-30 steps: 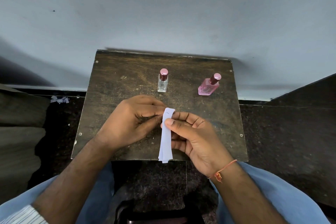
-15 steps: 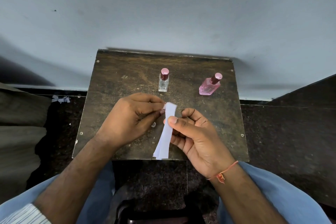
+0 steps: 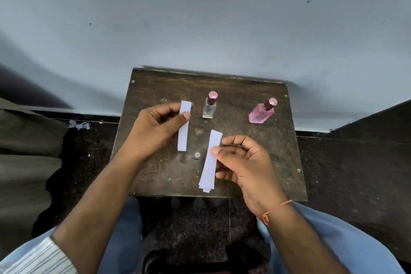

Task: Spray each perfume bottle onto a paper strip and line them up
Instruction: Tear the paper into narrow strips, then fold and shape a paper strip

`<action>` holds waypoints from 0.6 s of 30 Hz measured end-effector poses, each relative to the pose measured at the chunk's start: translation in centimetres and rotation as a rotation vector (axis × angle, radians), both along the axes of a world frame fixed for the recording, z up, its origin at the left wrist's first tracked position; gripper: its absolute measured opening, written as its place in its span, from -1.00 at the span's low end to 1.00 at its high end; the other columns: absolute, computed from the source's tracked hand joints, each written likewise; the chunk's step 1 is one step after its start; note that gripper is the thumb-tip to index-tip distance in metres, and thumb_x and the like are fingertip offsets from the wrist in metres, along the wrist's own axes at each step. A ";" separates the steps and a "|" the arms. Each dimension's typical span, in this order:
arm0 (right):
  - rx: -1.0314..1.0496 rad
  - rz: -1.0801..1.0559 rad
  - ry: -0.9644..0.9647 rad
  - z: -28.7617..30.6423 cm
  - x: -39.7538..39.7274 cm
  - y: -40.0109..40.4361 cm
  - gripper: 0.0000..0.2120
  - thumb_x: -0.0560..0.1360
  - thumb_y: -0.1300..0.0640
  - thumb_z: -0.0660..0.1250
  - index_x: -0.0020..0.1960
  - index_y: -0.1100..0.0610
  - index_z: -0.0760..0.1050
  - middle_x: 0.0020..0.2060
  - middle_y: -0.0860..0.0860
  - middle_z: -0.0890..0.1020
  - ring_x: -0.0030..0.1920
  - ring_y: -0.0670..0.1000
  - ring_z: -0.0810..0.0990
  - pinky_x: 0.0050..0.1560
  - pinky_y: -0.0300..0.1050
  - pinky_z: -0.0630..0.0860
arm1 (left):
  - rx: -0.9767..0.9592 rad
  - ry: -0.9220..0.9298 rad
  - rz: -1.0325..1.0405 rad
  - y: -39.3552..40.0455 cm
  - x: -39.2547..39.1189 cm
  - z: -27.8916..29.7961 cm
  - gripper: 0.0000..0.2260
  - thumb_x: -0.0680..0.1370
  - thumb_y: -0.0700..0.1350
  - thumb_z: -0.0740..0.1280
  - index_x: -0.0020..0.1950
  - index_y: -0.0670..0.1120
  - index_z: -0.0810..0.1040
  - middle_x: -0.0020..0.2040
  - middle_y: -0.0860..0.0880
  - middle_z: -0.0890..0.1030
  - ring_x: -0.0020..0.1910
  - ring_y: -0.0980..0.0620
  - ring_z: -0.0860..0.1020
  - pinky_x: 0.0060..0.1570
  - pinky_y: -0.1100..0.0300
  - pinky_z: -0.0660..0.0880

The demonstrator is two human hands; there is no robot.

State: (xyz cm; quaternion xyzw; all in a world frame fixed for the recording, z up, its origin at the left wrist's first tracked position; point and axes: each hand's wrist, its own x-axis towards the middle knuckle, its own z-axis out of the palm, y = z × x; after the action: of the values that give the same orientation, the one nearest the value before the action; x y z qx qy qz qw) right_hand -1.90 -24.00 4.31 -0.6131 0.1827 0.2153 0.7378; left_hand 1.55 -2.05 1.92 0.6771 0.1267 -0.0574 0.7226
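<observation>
Head view: with a single paper strip pinched in the left hand beside the clear perfume bottle and the strip stack gripped in the right hand, the stack should be laid on the desk so a bottle can be taken.

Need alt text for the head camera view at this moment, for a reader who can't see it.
Over a small dark wooden table, the left hand pinches a single white paper strip while the right hand holds a stack of strips. A clear perfume bottle and a pink perfume bottle, both capped, stand behind; a small round cap lies between the hands.
</observation>
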 end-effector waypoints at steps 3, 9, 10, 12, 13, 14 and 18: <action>-0.097 0.018 -0.015 -0.4 0.4 2.2 -0.80 0.52 0.36 0.54 0.10 0.23 0.62 -0.19 0.12 0.75 -0.28 0.02 0.72 -0.35 -0.13 0.66 | -0.154 0.051 0.110 1.6 0.3 0.8 -0.81 0.67 -0.15 0.41 0.23 0.00 0.75 -0.06 -0.03 0.77 -0.14 0.01 0.69 -0.22 0.15 0.64; -0.390 0.206 -0.212 -1.7 4.7 9.5 -0.80 0.52 0.26 0.57 0.02 0.06 0.60 -0.11 0.06 0.74 -0.25 0.07 0.78 -0.32 0.02 0.73 | -0.245 -0.030 0.216 3.4 0.2 1.5 -0.82 0.62 -0.17 0.46 0.22 -0.07 0.73 -0.02 -0.15 0.71 -0.01 -0.18 0.67 0.09 -0.18 0.62; -0.429 0.229 -0.249 -2.0 5.6 10.7 -0.80 0.52 0.26 0.56 -0.01 0.03 0.59 -0.11 0.04 0.74 -0.24 0.08 0.78 -0.32 0.05 0.73 | -0.240 -0.034 0.221 3.6 0.1 1.5 -0.81 0.61 -0.17 0.47 0.22 -0.07 0.74 -0.02 -0.15 0.71 -0.01 -0.17 0.67 0.12 -0.23 0.62; -0.485 0.255 -0.296 -2.5 7.7 12.6 -0.83 0.53 0.26 0.53 -0.02 0.04 0.59 -0.12 0.04 0.74 -0.23 0.07 0.77 -0.36 -0.01 0.72 | -0.248 -0.031 0.241 3.9 0.1 1.5 -0.79 0.61 -0.19 0.48 0.24 -0.09 0.73 -0.02 -0.15 0.73 -0.05 -0.13 0.70 0.13 -0.26 0.64; -0.524 0.272 -0.318 -2.6 8.6 13.4 -0.86 0.54 0.24 0.52 -0.02 0.06 0.60 -0.14 0.03 0.73 -0.26 -0.03 0.75 -0.40 -0.14 0.67 | -0.255 -0.029 0.253 4.2 0.2 1.6 -0.79 0.61 -0.20 0.48 0.24 -0.10 0.72 -0.02 -0.16 0.74 -0.08 -0.11 0.71 0.12 -0.22 0.66; -0.578 0.293 -0.343 -2.5 9.4 14.0 -0.88 0.53 0.22 0.52 -0.02 0.06 0.60 -0.19 -0.01 0.72 -0.34 -0.19 0.69 -0.44 -0.29 0.57 | -0.258 -0.033 0.260 4.3 0.3 1.6 -0.79 0.61 -0.22 0.47 0.25 -0.11 0.72 -0.02 -0.17 0.75 -0.10 -0.09 0.72 0.09 -0.16 0.67; -0.721 0.397 -0.386 -2.6 11.3 15.0 -0.95 0.58 0.21 0.43 -0.03 0.09 0.59 -0.32 -0.16 0.57 -0.52 -0.42 0.50 -0.55 -0.47 0.31 | -0.291 -0.051 0.243 4.6 0.3 1.8 -0.77 0.62 -0.24 0.46 0.28 -0.14 0.71 0.13 -0.32 0.74 0.09 -0.18 0.76 -0.03 0.02 0.70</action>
State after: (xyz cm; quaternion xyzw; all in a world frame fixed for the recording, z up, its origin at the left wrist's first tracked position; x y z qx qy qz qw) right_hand 9.39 -8.95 1.74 -0.8829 -0.0160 0.1572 0.4422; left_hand 1.89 2.51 3.69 0.5466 0.1796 0.0299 0.8174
